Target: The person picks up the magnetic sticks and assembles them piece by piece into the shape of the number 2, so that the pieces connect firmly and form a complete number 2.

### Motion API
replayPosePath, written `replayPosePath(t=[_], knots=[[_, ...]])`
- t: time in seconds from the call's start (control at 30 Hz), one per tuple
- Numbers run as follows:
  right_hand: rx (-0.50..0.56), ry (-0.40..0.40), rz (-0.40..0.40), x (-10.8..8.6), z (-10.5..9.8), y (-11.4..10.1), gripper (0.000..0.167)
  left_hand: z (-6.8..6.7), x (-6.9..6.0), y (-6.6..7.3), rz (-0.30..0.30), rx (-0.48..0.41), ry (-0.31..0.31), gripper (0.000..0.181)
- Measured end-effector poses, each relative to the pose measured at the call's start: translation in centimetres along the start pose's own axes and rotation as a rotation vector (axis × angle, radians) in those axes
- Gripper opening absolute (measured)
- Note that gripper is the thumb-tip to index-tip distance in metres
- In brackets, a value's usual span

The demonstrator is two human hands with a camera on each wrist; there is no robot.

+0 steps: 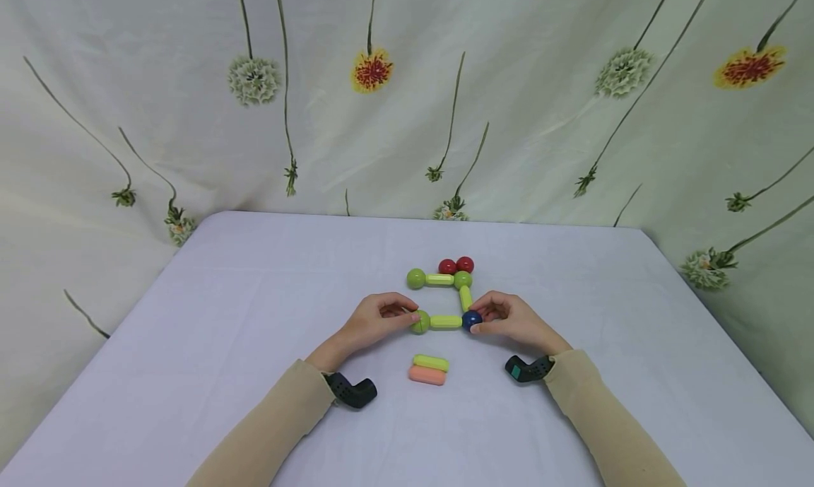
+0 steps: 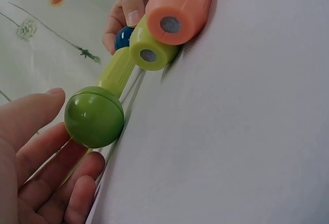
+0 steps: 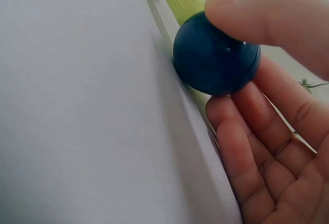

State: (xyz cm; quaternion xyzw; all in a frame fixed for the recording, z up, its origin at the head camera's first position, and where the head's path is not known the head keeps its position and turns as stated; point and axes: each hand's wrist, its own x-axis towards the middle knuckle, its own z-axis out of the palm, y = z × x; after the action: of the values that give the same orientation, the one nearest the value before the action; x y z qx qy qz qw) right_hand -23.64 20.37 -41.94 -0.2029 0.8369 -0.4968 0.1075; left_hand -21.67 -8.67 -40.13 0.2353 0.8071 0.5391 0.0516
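Observation:
In the head view, green and blue balls joined by yellow-green rods form a three-sided shape. At its near left corner is a green ball (image 1: pixel 420 322); my left hand (image 1: pixel 375 322) is beside it. In the left wrist view the fingers touch this green ball (image 2: pixel 94 117) from behind, the thumb just off its surface. A rod (image 1: pixel 446 321) runs from it to the blue ball (image 1: pixel 472 321). My right hand (image 1: pixel 516 322) pinches the blue ball (image 3: pixel 216 54) between thumb and fingers. Another rod (image 1: pixel 466 299) leads away to a green ball (image 1: pixel 463 280).
Two red balls (image 1: pixel 465 264) sit by the far right corner. A far rod (image 1: pixel 439 279) ends at a green ball (image 1: pixel 416 278). Nearer my body, a loose yellow-green rod (image 1: pixel 431 362) and an orange rod (image 1: pixel 427 375) lie side by side on the white tabletop (image 1: pixel 254 310).

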Motion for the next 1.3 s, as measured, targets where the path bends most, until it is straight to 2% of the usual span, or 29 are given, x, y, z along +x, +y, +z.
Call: replayPosePath(t=[0.2, 0.27, 0.73, 1.07, 1.2, 1.3], knots=[[0.004, 0.005, -0.011, 0.1, 0.0, 0.6, 0.033, 0.3, 1.0, -3.0, -0.001, -0.005, 0.005, 0.023], [0.003, 0.004, -0.012, 0.2, 0.1, 0.6, 0.034, 0.3, 1.0, -3.3, 0.006, -0.011, 0.006, 0.023], [-0.009, -0.034, 0.009, 0.0, -0.5, -0.5, 0.037, 0.1, 0.9, -3.3, 0.018, 0.008, -0.007, 0.022], [-0.106, 0.078, -0.003, -0.2, -0.1, -2.9, 0.024, 0.1, 0.9, -3.2, 0.015, 0.005, -0.012, 0.023], [-0.112, 0.093, -0.023, -0.4, 0.6, -4.1, 0.022, 0.1, 0.9, -3.3, 0.027, 0.007, -0.012, 0.024], [-0.107, 0.071, -0.025, -0.5, 1.3, -4.9, 0.023, 0.1, 0.9, -3.3, 0.032, 0.016, -0.011, 0.024]])
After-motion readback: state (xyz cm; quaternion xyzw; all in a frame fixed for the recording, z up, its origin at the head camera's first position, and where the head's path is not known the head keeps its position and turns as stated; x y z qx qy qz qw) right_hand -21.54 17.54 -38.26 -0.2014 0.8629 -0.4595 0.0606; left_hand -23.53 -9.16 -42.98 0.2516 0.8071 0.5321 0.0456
